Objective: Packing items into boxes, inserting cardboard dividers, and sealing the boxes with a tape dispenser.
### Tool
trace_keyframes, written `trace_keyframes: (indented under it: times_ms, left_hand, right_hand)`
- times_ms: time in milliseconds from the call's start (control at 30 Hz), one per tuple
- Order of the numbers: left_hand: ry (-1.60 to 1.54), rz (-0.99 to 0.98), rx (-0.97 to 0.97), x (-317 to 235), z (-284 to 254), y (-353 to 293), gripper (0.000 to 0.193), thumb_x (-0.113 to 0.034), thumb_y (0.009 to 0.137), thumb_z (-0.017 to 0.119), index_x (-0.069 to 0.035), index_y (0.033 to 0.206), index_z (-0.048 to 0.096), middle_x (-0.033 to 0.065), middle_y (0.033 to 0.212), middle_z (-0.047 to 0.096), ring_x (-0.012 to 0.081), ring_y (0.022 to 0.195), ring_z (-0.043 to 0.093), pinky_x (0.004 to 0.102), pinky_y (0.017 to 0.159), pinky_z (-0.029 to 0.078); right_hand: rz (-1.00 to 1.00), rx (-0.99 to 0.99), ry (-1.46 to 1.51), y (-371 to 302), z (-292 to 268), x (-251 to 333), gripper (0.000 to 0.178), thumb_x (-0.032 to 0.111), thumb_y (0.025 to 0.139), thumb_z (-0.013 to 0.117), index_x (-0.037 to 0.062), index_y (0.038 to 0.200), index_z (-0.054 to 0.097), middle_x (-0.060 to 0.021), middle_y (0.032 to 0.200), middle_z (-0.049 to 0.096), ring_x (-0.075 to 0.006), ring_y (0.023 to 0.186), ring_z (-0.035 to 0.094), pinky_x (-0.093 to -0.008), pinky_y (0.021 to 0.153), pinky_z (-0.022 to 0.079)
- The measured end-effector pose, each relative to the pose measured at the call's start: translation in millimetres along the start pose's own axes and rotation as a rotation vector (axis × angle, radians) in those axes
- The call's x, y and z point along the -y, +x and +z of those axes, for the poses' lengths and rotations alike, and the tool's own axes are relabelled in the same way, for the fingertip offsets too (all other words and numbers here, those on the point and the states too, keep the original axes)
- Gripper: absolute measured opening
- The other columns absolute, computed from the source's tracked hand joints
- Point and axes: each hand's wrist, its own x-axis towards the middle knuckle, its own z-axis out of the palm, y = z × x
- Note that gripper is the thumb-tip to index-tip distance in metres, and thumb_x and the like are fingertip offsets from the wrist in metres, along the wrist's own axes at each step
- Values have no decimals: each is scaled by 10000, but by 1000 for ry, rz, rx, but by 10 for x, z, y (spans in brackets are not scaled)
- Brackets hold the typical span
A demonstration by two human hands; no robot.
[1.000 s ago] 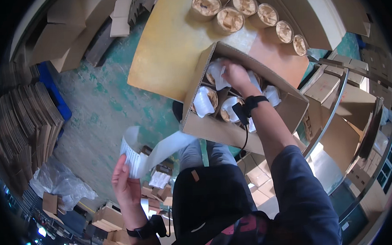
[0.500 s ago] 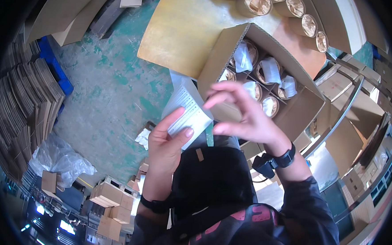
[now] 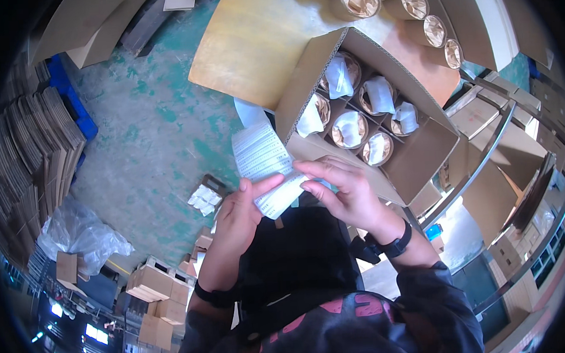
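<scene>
Floor (image 3: 146,132); two hands (image 3: 236,214) (image 3: 347,192), one strip (image 3: 262,152), six boxed tubs (image 3: 349,129)

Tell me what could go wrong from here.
The printed paper strip in the left hand could snag or crease: its far end hangs close to the open carton. The white sheets draped over the paper-filled containers look loose and might slip down between them. The carton seems to overhang the yellow tabletop, so a knock might tip it.
</scene>
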Motion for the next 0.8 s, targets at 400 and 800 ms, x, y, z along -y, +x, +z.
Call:
trace_keyframes:
  times_ms: [400,800]
  left_hand:
    - [-3,-24,-9,6,-36,14,638,-446,998,262,98,1192,532,165,1145,590,197,1010,584,304,793,482]
    - [-124,-41,-121,29,-19,58,684,-493,983,266,106,1205,511,172,1134,597,192,1026,586,307,780,480]
  right_hand:
    - [176,-109,163,-84,124,2,207,22,812,646,21,1018,666,-106,851,634,-229,772,617,-296,691,482]
    - [35,-98,23,-92,150,-15,108,-10,823,619,38,910,661,-76,890,634,-201,835,617,-294,730,486]
